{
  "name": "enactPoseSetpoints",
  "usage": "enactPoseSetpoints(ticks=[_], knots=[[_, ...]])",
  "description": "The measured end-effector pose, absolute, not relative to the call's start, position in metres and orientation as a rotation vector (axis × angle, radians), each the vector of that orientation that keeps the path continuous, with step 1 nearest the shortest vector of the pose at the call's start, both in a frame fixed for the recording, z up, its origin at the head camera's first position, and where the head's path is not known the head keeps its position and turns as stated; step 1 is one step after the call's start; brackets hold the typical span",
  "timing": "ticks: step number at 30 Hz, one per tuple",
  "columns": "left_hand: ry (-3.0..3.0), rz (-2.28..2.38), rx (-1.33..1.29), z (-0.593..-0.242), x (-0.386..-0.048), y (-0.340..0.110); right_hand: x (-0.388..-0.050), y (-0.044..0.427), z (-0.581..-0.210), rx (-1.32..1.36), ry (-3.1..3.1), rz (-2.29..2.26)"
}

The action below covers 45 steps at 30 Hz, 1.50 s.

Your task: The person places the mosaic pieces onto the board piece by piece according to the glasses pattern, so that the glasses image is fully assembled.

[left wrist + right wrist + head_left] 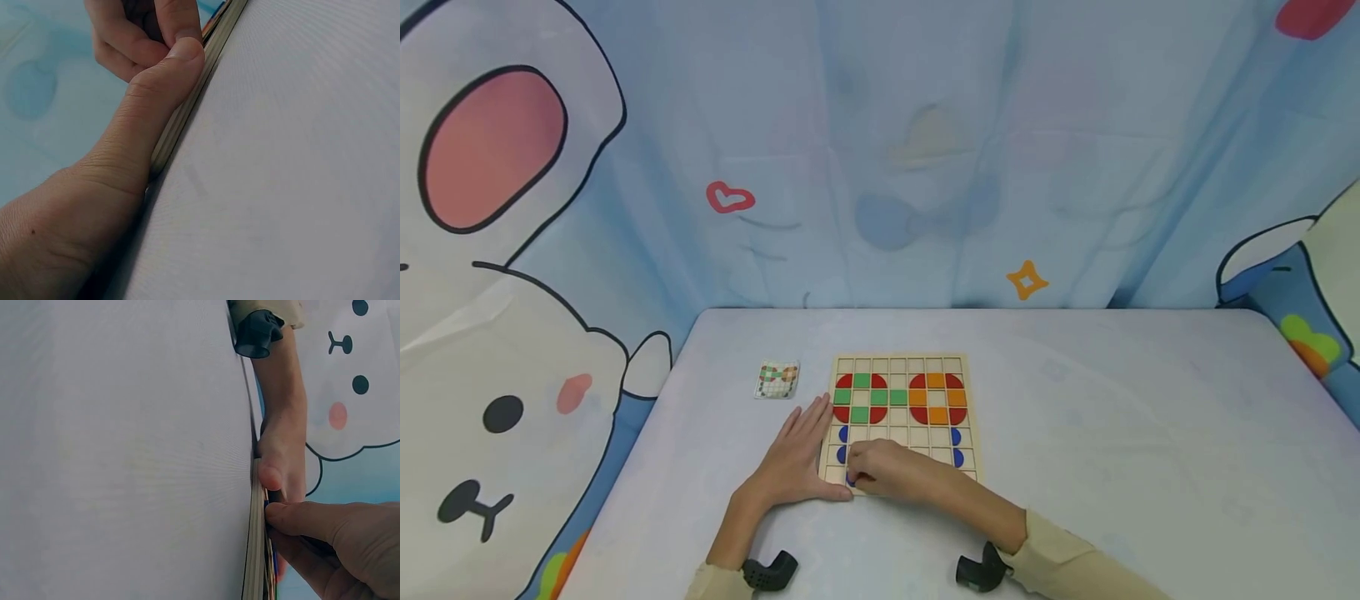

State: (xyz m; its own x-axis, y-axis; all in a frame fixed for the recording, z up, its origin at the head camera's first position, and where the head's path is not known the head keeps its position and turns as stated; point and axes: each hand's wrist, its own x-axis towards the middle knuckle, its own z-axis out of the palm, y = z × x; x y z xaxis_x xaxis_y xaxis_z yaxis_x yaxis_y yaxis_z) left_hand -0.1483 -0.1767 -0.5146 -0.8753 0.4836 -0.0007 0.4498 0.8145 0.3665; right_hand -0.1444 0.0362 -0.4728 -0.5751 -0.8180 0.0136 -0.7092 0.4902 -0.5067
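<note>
A wooden grid board (898, 365) lies on the table, holding red, green and orange tiles in two ring shapes joined by a green tile (898, 397). Blue half-circle tiles (957, 437) line its lower left and right sides. My left hand (793, 458) rests with fingers straight along the board's left edge, its thumb at the near left corner. At that same corner, my right hand (891, 471) pinches a blue tile (851, 481) against the board, and the fingers partly hide it. In the right wrist view, the thumb and finger meet at the board's surface.
A small pattern card (777, 380) with a similar coloured design lies left of the board. The white table (1112, 433) reaches back to a blue printed curtain (880, 167). Black wrist devices (771, 572) sit by both sleeves.
</note>
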Motion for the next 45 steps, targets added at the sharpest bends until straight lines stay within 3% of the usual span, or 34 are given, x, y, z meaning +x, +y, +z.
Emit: enactPoseSetpoints(ticks=[45], knots=[[2.900, 0.553, 0.699, -0.5173, -0.1500, -0.1765, -0.1400, 0.0440, -0.4691, -1.397, 2.646, -0.561]])
